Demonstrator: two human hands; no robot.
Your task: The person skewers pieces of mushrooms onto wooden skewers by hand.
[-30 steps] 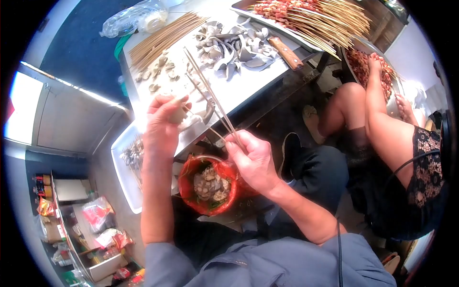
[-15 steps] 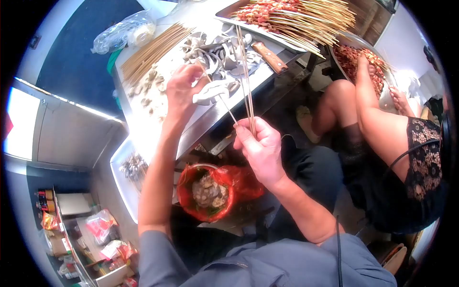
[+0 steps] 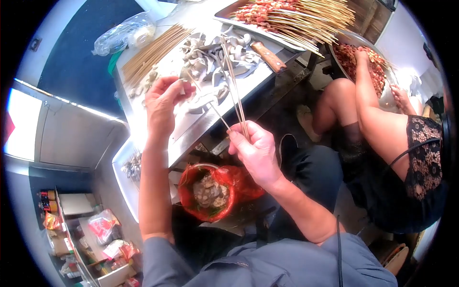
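My right hand (image 3: 254,152) is closed around several thin wooden skewers (image 3: 235,91). One skewer angles away from the others toward my left hand, its pointed end free. A pale mushroom strip (image 3: 201,102) shows about that skewer's middle; whether it is threaded on I cannot tell. Raised left of the skewer tip, my left hand (image 3: 162,100) pinches a small whitish piece, apparently mushroom, between thumb and fingers. Behind both hands, grey-white mushroom strips (image 3: 203,60) lie heaped on the metal table (image 3: 184,136), near a wooden-handled knife (image 3: 268,57).
Bare skewers (image 3: 155,50) lie at the table's left. A tray (image 3: 287,42) carries meat skewers. Below stands a red-lined bucket (image 3: 182,198) of mushroom pieces; a white tub (image 3: 125,191) is to its left. At right, a co-worker's hand (image 3: 362,56) reaches into a meat basin (image 3: 345,71).
My left hand has moved left and down, off the skewer and the white strip. My right hand has shifted slightly left and down with the skewers. The co-worker's hand has moved slightly.
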